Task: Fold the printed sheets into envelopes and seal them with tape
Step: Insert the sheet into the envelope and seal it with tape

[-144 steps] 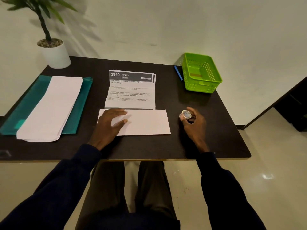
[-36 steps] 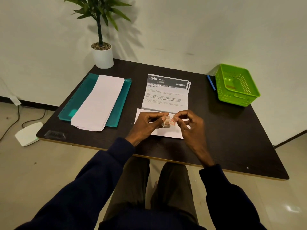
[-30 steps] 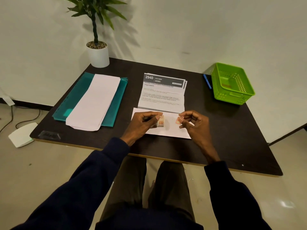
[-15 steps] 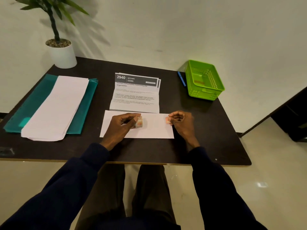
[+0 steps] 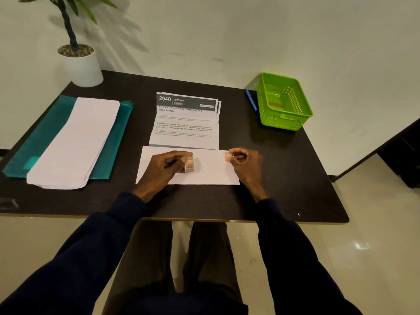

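A white folded envelope [image 5: 209,173] lies on the dark table [image 5: 284,178] near its front edge. My left hand [image 5: 163,169] holds a small roll of clear tape [image 5: 189,164] upright over the envelope's middle. My right hand [image 5: 244,163] pinches the pulled-out tape end [image 5: 227,157] over the envelope's top right corner. The strip between roll and fingers is too clear to make out. Just behind the envelope lies a stack of printed sheets [image 5: 185,123], folded, headed "2940 KITCHEN".
At the left a pile of white folded sheets [image 5: 75,142] rests on a teal folder [image 5: 45,137]. A green plastic basket [image 5: 283,102] stands back right, a blue pen [image 5: 251,100] beside it. A potted plant [image 5: 79,62] occupies the back left corner.
My right hand went from gripping the tape roll on the table to meeting the left hand; the roll passed to the left hand, and the right has drawn the tape end away rightward.
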